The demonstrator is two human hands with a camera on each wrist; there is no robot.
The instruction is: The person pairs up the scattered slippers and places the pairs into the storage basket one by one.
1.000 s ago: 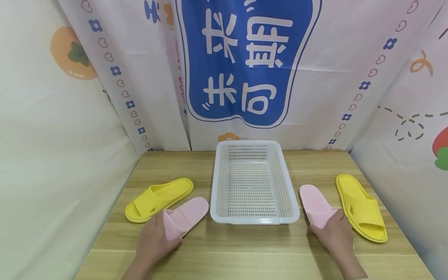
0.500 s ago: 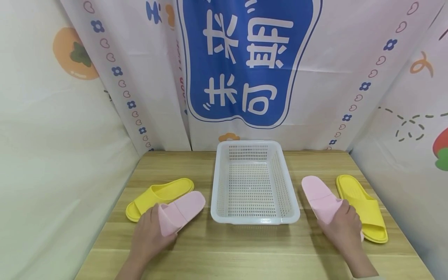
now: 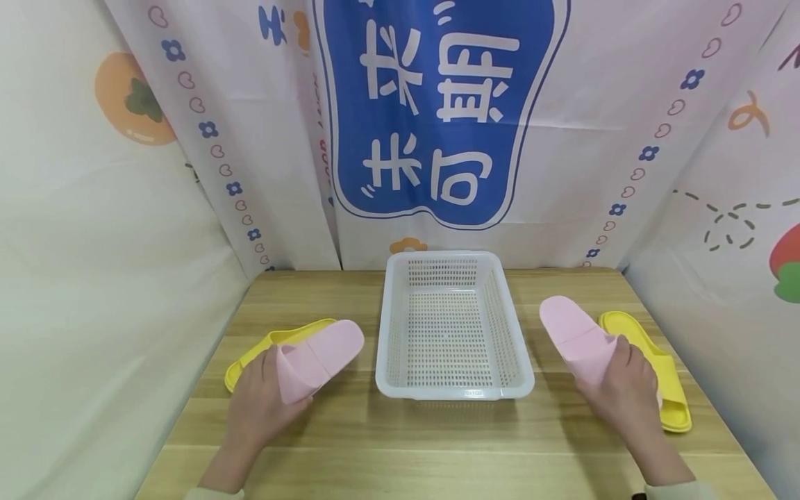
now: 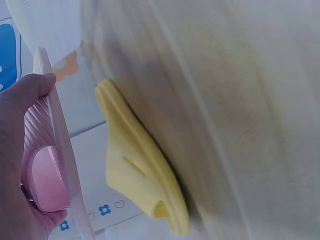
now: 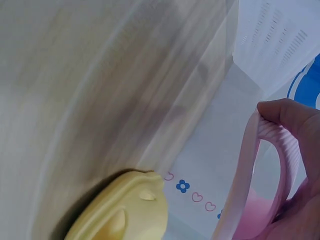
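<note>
My left hand (image 3: 259, 399) grips a pink slipper (image 3: 334, 347) across its strap, sole edge under the thumb in the left wrist view. The slipper is lifted off the table and overlaps a yellow slipper (image 4: 135, 155) lying behind it. On the other side, my right hand (image 3: 625, 392) holds the second pink slipper (image 3: 571, 330) by its strap, raised above the tabletop with its heel pointing back and left. Beside that hand lies the other yellow slipper (image 3: 671, 389), partly covered by the hand in the head view.
Between the hands stands a white perforated plastic basket (image 3: 385, 333) with nothing inside. The wooden table (image 3: 425, 451) meets printed cloth hangings (image 3: 600, 173) at the back and sides.
Both pink slippers have risen off the table in my hands. The left one has shifted back and slightly left, the right one back and slightly right. The basket and yellow slippers stay put.
</note>
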